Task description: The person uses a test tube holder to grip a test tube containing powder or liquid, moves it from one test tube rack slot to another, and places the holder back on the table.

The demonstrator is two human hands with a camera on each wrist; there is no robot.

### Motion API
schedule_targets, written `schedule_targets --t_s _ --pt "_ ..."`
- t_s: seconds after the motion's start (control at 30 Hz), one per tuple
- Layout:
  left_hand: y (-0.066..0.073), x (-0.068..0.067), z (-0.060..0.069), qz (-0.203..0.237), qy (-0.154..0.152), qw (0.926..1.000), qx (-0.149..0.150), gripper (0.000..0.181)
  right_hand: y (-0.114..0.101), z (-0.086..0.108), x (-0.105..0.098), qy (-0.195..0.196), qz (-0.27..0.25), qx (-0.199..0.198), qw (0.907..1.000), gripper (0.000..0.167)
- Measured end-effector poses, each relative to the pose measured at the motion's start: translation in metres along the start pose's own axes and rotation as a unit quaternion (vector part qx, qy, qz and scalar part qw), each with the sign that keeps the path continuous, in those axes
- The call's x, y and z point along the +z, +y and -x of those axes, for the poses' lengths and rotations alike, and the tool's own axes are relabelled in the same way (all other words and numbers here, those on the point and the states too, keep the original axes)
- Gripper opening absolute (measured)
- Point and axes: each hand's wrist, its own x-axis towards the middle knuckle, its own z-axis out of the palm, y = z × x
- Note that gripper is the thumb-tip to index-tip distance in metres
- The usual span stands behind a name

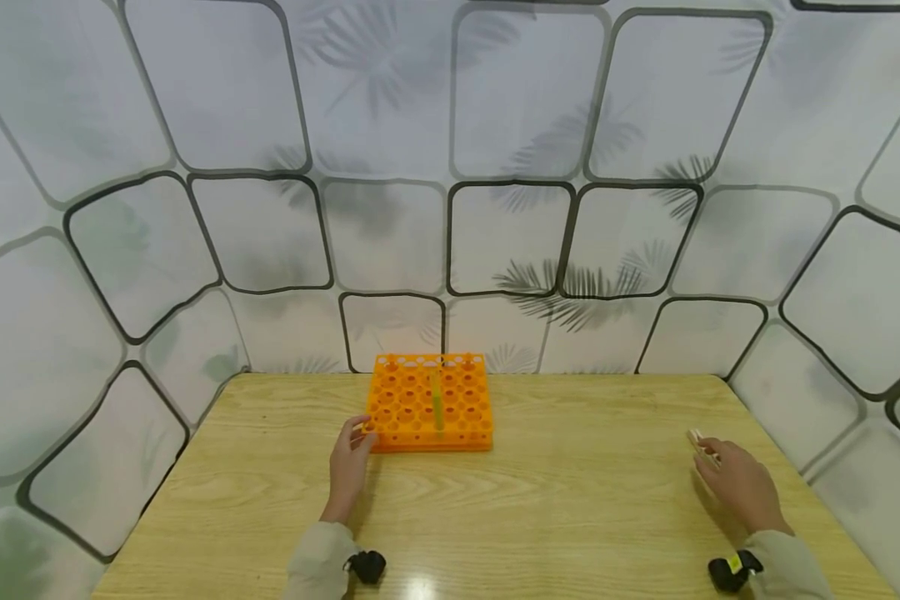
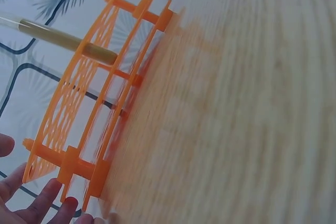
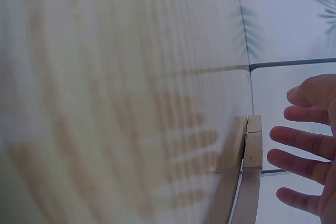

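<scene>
Head view: an orange rack (image 1: pixel 418 438) stands toward the far edge of a wood-grain table (image 1: pixel 570 500), left of centre. One tube (image 1: pixel 437 404) with yellowish-brown contents stands upright in it, roughly mid-width; left wrist view shows its upper part clear and its lower end below the rack's top plate.

Left hand (image 1: pixel 350 462) at the rack's near left corner, thumb and fingers apart and bent lightly about it; firmness of contact cannot be told.

Right hand (image 1: pixel 738 483) well apart, toward the right side of the table, beside a pale wooden piece (image 3: pixel 253 153). Right wrist view: fingers spread wide, a gap showing between fingertips and wood; the table reflects both.

Both sleeves (image 1: pixel 318 558) light-coloured, a black device (image 1: pixel 367 567) at each wrist. Patterned cloth (image 1: pixel 390 233) behind.
</scene>
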Motion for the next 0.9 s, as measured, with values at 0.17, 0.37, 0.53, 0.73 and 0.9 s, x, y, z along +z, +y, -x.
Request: schedule_targets --t_s 0.17,0.37,0.53,0.73,0.9 --pt "-0.001 -0.001 -0.004 0.000 -0.010 0.9999 -0.003 0.031 0.000 -0.004 0.000 -0.028 -0.008 0.018 0.9994 0.035" --pt "-0.001 -0.002 -0.007 0.004 -0.017 0.9998 -0.004 0.031 0.002 -0.006 0.004 -0.031 -0.009 0.017 0.9993 0.037" --pt "-0.002 -0.003 -0.009 0.013 -0.026 0.9996 0.001 0.029 0.001 -0.005 0.004 -0.017 -0.002 0.010 0.9998 0.037" --pt "-0.006 -0.010 -0.012 0.025 -0.055 0.9982 0.001 0.029 0.001 -0.006 0.003 -0.038 0.002 0.013 0.9992 0.038" --pt "-0.008 -0.017 -0.014 0.041 -0.092 0.9948 0.012 0.031 0.003 -0.007 0.002 -0.049 -0.002 0.013 0.9987 0.040"
